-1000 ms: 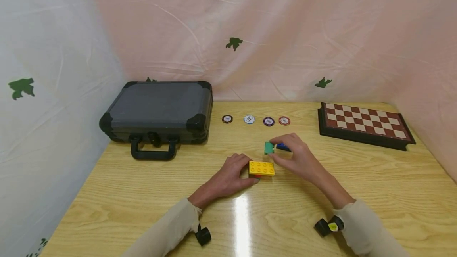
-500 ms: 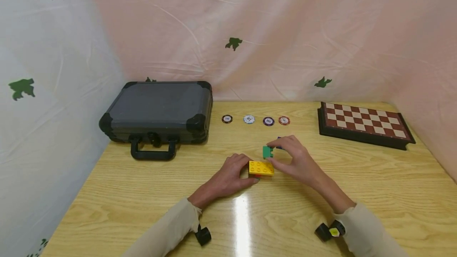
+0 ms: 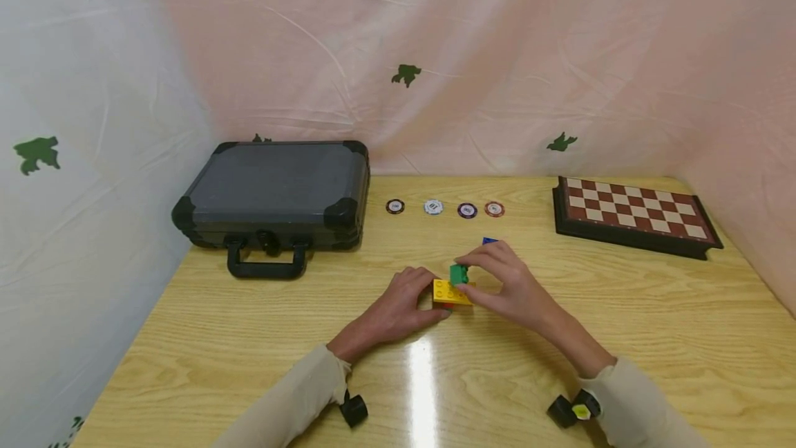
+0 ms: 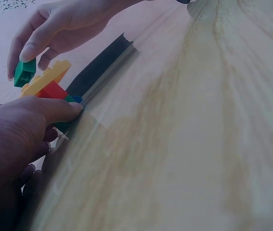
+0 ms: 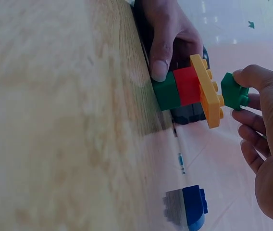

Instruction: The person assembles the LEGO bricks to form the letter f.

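Observation:
A small stack of toy building bricks stands on the table, with a green brick [image 5: 165, 92] at the bottom, a red brick [image 5: 187, 85] above it and a flat yellow brick [image 3: 443, 292] on top. My left hand [image 3: 401, 304] grips the stack from the left, its thumb pressed on the lower green brick. Between thumb and fingers of my right hand [image 3: 513, 289] is a second green brick [image 3: 458, 275], slightly tilted. It is right over the yellow brick's studs and overlaps them in the head view. Beyond the right hand lies a blue brick [image 5: 193, 207], partly hidden in the head view.
A grey case [image 3: 280, 182] with a black handle stands at the back left of the wooden table [image 3: 298, 393]. Several poker chips, among them a white chip [image 3: 433, 207], lie in a row at the back. A folded chessboard [image 3: 634, 211] is at the back right.
My right hand has moved left and toward me, carrying the green brick from behind the stack to over the yellow brick. The left hand stays in place on the stack.

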A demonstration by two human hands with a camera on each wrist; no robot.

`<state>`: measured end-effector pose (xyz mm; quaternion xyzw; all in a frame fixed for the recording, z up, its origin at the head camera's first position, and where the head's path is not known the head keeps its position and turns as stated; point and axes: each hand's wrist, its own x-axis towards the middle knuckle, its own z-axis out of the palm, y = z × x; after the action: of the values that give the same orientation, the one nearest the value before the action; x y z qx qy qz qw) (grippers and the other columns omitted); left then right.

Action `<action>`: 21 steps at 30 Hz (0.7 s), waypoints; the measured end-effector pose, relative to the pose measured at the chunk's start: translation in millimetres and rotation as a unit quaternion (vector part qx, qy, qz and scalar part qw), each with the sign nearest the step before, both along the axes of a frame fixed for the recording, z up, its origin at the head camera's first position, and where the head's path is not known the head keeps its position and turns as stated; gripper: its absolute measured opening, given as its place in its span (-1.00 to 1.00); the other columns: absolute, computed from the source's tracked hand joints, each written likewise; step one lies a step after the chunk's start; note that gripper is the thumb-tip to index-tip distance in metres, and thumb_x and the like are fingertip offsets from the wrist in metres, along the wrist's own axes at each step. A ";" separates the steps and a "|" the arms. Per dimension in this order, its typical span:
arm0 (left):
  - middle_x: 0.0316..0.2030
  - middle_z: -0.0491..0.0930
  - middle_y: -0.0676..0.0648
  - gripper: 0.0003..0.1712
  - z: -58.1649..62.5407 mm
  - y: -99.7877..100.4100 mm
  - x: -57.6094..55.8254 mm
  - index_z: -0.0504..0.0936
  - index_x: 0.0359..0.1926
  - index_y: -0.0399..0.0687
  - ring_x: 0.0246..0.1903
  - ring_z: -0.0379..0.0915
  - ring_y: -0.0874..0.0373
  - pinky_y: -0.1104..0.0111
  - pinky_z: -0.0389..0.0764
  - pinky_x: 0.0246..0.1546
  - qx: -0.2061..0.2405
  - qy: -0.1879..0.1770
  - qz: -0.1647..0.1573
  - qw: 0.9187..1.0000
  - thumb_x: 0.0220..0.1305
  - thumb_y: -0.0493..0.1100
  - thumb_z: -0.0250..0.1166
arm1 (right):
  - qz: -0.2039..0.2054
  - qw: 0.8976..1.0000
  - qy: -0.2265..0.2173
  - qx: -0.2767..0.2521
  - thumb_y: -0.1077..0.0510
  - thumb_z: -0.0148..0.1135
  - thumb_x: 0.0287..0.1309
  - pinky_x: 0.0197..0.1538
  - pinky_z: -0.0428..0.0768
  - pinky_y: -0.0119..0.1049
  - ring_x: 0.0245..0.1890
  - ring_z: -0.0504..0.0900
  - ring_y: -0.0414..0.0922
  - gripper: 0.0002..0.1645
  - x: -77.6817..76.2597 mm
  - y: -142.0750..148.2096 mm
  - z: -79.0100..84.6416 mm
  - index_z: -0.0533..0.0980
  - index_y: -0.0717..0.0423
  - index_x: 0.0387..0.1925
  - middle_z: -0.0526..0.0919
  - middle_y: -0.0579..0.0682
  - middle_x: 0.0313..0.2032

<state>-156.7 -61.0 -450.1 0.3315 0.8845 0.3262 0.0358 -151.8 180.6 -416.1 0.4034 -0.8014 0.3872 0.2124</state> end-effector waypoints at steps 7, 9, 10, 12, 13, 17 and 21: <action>-0.02 0.62 0.02 -0.56 0.1 0.2 0.1 0.62 0.10 -0.07 0.00 0.42 0.11 0.12 0.39 0.13 0.003 0.000 0.000 1.000 0.29 -0.01 0.49 | 0.002 1.000 0.009 0.005 0.24 0.59 0.04 0.08 0.44 -0.37 -0.04 0.53 -0.06 -0.53 1.9 -1.9 -2.1 0.68 0.16 0.03 0.67 -0.06 -0.06; -0.03 0.62 0.02 -0.56 0.1 0.3 -0.1 0.62 0.10 -0.06 -0.01 0.42 0.12 0.13 0.39 0.12 0.002 0.000 0.000 1.000 0.29 -0.01 0.49 | 0.005 1.000 0.009 0.005 0.21 0.59 0.07 0.07 0.44 -0.37 -0.04 0.53 -0.06 -0.55 2.2 -2.4 -2.8 0.68 0.16 0.03 0.67 -0.06 -0.06; -0.03 0.62 0.03 -0.57 0.2 0.3 -0.2 0.62 0.09 -0.06 -0.02 0.41 0.12 0.13 0.39 0.12 0.002 0.000 0.000 1.000 0.29 -0.01 0.49 | 0.006 1.000 0.007 0.006 0.15 0.58 0.12 0.06 0.45 -0.36 -0.04 0.53 -0.07 -0.57 2.3 -2.5 -3.1 0.68 0.15 0.03 0.66 -0.06 -0.06; -0.04 0.62 0.03 -0.57 0.0 0.3 -0.4 0.62 0.09 -0.05 -0.03 0.41 0.13 0.14 0.39 0.10 0.001 0.001 0.000 1.000 0.29 -0.01 0.49 | 0.007 1.000 0.003 0.008 0.02 0.52 0.23 0.04 0.45 -0.36 -0.04 0.52 -0.08 -0.59 2.4 -2.7 -3.7 0.69 0.15 0.02 0.66 -0.07 -0.06; -0.04 0.61 0.03 -0.57 -0.1 0.2 -0.4 0.62 0.09 -0.05 -0.03 0.41 0.13 0.14 0.39 0.10 0.001 0.001 0.000 1.000 0.30 -0.01 0.48 | 0.008 1.000 0.005 0.008 0.01 0.51 0.23 0.03 0.45 -0.36 -0.04 0.52 -0.08 -0.59 2.4 -3.0 -4.0 0.69 0.15 0.02 0.66 -0.07 -0.07; -0.04 0.61 0.04 -0.58 -0.1 0.0 -0.4 0.62 0.09 -0.05 -0.03 0.41 0.12 0.13 0.39 0.09 0.002 0.005 -0.001 1.000 0.30 -0.01 0.48 | 0.011 1.000 0.006 0.009 -0.11 0.38 0.35 0.01 0.45 -0.34 -0.05 0.50 -0.08 -0.56 2.6 -4.4 -5.1 0.69 0.15 0.01 0.65 -0.07 -0.08; -0.05 0.61 0.04 -0.59 -0.3 -0.2 -0.4 0.62 0.08 -0.06 -0.03 0.41 0.12 0.12 0.39 0.09 0.004 0.007 -0.003 1.000 0.31 -0.02 0.48 | 0.010 1.000 0.011 0.011 -0.04 0.43 0.32 0.01 0.45 -0.34 -0.06 0.51 -0.07 -0.60 3.2 -5.9 -5.9 0.69 0.16 0.01 0.65 -0.07 -0.08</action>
<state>-157.1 -61.2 -450.4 0.3365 0.8826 0.3271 0.0288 -148.6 174.6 -422.0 0.4179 -0.7991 0.3759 0.2132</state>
